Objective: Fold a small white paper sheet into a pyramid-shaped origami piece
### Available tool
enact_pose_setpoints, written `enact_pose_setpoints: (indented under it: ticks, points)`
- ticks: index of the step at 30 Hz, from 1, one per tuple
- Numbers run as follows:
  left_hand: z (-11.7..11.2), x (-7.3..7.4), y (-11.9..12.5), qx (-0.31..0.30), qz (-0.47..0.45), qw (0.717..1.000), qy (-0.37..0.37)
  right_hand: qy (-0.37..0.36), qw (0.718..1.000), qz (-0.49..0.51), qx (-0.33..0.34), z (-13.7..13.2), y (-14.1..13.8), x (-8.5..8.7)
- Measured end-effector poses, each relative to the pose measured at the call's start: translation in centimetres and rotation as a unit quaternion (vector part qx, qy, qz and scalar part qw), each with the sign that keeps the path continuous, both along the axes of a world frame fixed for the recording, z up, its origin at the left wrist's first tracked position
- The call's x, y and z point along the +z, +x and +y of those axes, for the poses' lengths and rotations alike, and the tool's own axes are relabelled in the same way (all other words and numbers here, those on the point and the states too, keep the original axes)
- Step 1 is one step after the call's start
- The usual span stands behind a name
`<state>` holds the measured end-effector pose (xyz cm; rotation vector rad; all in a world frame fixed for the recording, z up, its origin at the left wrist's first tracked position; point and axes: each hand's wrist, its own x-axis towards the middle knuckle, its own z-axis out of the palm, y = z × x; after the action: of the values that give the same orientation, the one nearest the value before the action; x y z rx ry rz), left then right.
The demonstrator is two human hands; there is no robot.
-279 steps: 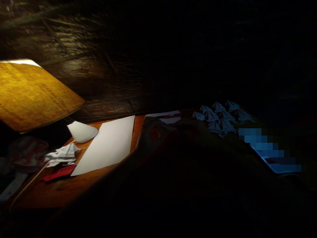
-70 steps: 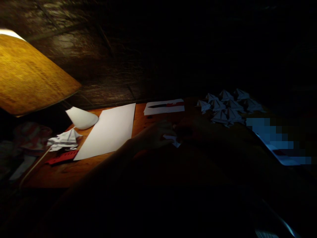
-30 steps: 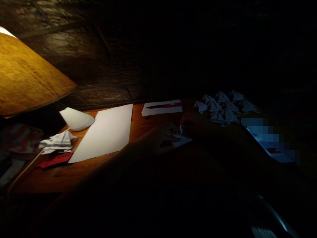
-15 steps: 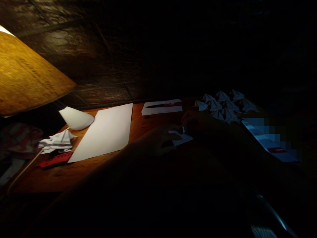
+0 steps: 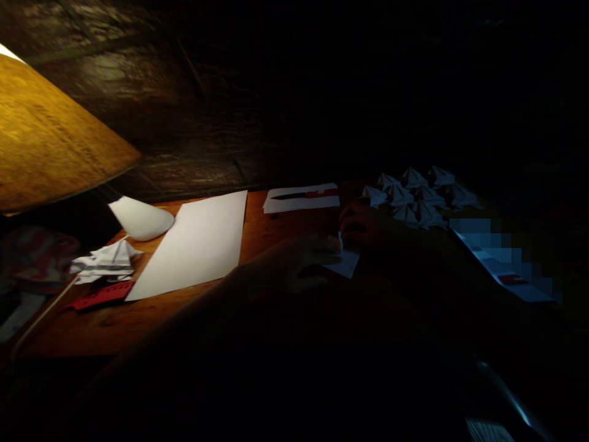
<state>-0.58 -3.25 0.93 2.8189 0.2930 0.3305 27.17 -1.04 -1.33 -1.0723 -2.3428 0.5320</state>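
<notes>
In dim lamplight my left hand (image 5: 294, 263) lies on a small white paper piece (image 5: 344, 261) on the wooden table (image 5: 257, 230), fingers stretched over its left part. My right hand (image 5: 363, 224) is at the paper's far edge, fingers curled and pinching it. Both hands are dark and partly in shadow. A cluster of several folded white paper shapes (image 5: 416, 195) lies just beyond my right hand.
A large white sheet (image 5: 196, 242) lies left of my hands. Behind them a white sheet with a red-handled tool (image 5: 301, 197). At the left: a lampshade (image 5: 46, 147), a paper cone (image 5: 140, 220), crumpled paper (image 5: 103, 263), a red strip (image 5: 101, 296). A blurred card (image 5: 501, 267) lies at right.
The small paper has been unfolded or turned a little and now lies flatter under my left hand. My right hand shifted slightly along its far edge.
</notes>
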Motion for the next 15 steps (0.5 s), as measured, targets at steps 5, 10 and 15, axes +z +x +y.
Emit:
enact_pose_setpoints:
  ticks: [5,10,15]
  points:
    - [0.0,0.1,-0.1,-0.002,-0.006,1.000,-0.005,0.018,1.000,-0.007,-0.016,-0.1,-0.4,-0.3]
    - [0.1,-0.1,-0.3,-0.001,-0.012,1.000,-0.010,0.006,0.998,-0.007,-0.054,-0.3,-0.9,-0.1]
    - [-0.1,0.4,-0.3,0.016,-0.006,1.000,-0.020,-0.005,0.993,-0.006,-0.114,-0.3,-2.1,-0.6]
